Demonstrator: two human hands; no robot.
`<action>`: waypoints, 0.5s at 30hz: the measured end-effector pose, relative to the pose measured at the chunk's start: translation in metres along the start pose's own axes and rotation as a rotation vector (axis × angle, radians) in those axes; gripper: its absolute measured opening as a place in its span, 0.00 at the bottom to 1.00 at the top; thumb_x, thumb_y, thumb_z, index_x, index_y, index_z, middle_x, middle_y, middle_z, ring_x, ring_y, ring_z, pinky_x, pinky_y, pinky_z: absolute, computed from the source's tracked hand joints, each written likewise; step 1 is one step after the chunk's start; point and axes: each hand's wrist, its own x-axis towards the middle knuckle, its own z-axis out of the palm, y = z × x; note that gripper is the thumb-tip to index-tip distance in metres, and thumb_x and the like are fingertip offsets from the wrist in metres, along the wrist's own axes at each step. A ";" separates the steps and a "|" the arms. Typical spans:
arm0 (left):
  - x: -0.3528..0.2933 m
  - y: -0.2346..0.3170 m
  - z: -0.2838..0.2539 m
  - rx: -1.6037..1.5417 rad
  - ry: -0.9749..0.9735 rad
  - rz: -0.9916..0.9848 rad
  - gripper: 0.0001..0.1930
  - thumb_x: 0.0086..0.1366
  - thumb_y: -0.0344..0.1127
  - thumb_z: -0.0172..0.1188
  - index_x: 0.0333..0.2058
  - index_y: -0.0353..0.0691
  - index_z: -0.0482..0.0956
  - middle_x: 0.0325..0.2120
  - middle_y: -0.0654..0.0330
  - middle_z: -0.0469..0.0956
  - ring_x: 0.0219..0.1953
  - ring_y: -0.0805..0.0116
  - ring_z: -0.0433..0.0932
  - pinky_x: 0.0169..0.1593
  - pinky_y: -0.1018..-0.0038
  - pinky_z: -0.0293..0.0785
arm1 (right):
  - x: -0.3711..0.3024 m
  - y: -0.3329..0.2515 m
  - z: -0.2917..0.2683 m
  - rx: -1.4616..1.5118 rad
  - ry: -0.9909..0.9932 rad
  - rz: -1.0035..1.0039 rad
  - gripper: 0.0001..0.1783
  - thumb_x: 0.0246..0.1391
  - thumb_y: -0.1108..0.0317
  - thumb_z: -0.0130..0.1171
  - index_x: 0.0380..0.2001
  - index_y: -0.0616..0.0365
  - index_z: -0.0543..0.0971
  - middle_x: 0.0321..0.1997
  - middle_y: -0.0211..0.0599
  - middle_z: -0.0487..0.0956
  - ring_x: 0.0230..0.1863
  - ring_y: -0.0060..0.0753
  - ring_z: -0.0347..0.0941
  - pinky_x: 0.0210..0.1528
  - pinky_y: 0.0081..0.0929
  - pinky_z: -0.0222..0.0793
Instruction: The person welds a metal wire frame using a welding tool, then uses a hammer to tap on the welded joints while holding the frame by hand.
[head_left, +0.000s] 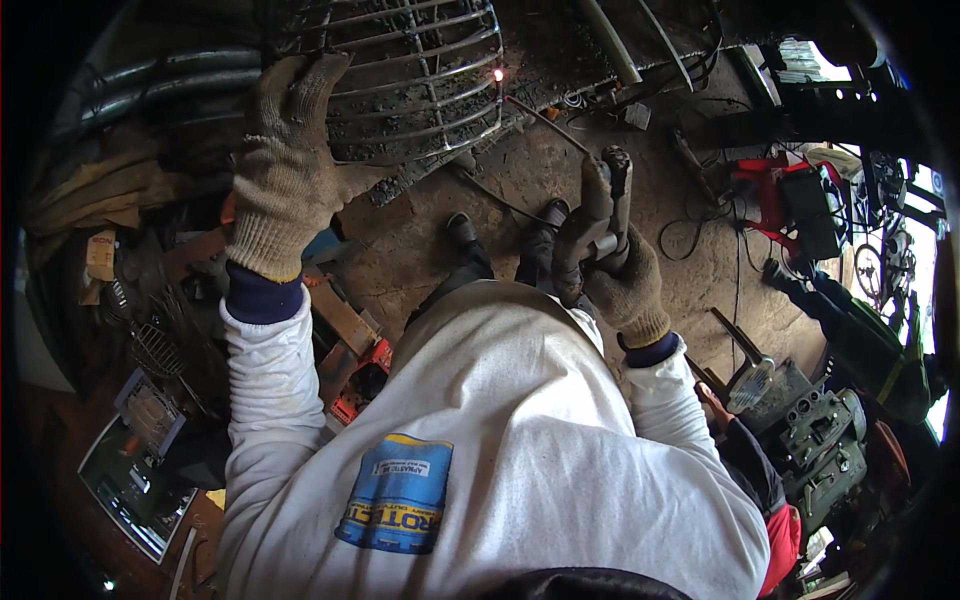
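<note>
A curved grille of metal rods [430,75] lies at the top of the view on a dark, debris-strewn work surface. My left hand [290,160], in a tan knit glove, is over the grille's left end with thumb and fingers spread; the fingertips are near its rods, but contact is unclear. In my gloved right hand [632,287] is a dark, worn welding electrode holder [592,215]. A thin welding electrode [548,125] runs from its jaws toward the grille's right edge. A small bright glow [498,75] sits on the rod there, just beyond the electrode's tip.
Cables [680,235] loop over the concrete floor. A red plastic chair [765,200] stands right, and a green-grey machine [825,440] lower right. Another person's legs [830,300] and another hand [713,407] show at right. Boxes and a red case [360,385] lie left of me.
</note>
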 end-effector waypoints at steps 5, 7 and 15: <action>0.003 0.002 -0.005 0.007 -0.105 -0.055 0.51 0.39 0.48 0.79 0.63 0.50 0.62 0.58 0.50 0.62 0.61 0.49 0.64 0.61 0.58 0.72 | 0.009 -0.010 -0.019 0.240 -0.108 0.102 0.24 0.41 0.74 0.58 0.47 0.65 0.76 0.41 0.39 0.83 0.42 0.28 0.79 0.47 0.28 0.73; 0.005 0.004 -0.006 0.084 -0.099 0.021 0.51 0.42 0.50 0.79 0.62 0.40 0.62 0.57 0.47 0.61 0.59 0.49 0.65 0.57 0.60 0.76 | 0.016 -0.014 -0.029 0.239 -0.192 0.128 0.25 0.42 0.75 0.56 0.48 0.65 0.75 0.44 0.35 0.81 0.45 0.25 0.76 0.51 0.27 0.71; 0.006 0.013 -0.008 0.075 -0.138 -0.063 0.52 0.35 0.40 0.81 0.62 0.44 0.62 0.58 0.49 0.61 0.62 0.50 0.62 0.61 0.60 0.72 | 0.042 -0.006 -0.062 0.283 -0.320 0.241 0.25 0.41 0.73 0.59 0.48 0.64 0.76 0.42 0.33 0.81 0.42 0.22 0.75 0.46 0.24 0.72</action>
